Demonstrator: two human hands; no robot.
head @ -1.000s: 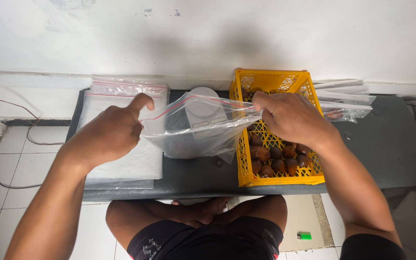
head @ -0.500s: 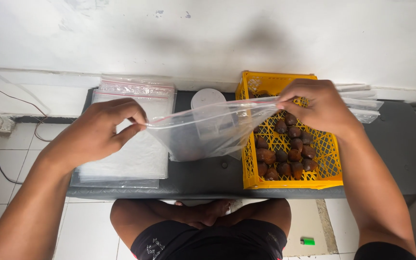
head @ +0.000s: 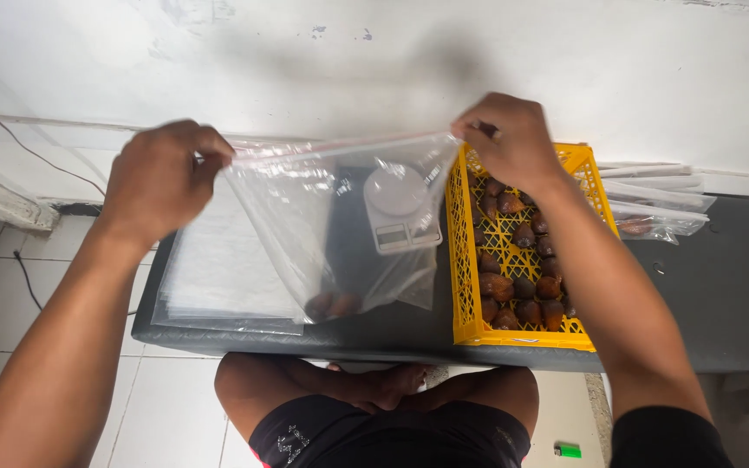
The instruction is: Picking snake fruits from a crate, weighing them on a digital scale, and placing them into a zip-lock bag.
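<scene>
Bag point(head: 340, 230) hangs between my 2 hands, mouth edge running left-right over the bench point(head: 721, 295); left hand point(head: 162, 178) and right hand point(head: 509, 139) each pinch 1 top corner, equally near.

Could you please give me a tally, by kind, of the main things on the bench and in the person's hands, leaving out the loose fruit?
Clear zip bag held up by the left hand and right hand: 1
Yellow crate of brown fruit: 1
White kitchen scale: 1
Stack of flat clear bags: 1
Total: 4
</scene>
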